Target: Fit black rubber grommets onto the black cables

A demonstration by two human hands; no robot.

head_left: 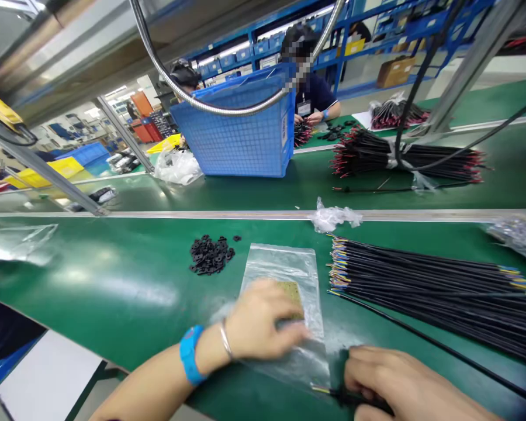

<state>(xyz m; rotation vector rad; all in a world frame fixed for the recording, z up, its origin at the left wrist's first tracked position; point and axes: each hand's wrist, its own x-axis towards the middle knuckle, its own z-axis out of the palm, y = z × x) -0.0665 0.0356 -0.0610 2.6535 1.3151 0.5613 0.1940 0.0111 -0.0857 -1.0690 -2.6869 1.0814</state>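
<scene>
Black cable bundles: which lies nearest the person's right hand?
The bundle with blue and yellow wire ends, on the near side of the metal rail, beside the right hand; the red-ended bundles lie beyond the rail.

Open tabletop [114, 316] left, plastic bag [284, 263] central, cable bundle [425, 286] blocking right

- long, flat, smooth worktop [127, 292] is gleaming green with whitish glare;
- straight, slim, black-jacketed cables [421, 283] are showing blue and yellow wire ends [339, 260];
- small, flat, black pieces [211, 255] are looking uniformly dark;
- clear, flat plastic bag [284, 257] is looking colourless; squarish, yellowish-gold piece [294, 292] is looking faintly speckled;
- broad wristband [191, 355] is showing bright blue, thin metal bangle [226, 340] silver;
- boxy, blue plastic crate [241, 140] is displaying a grid pattern
</scene>
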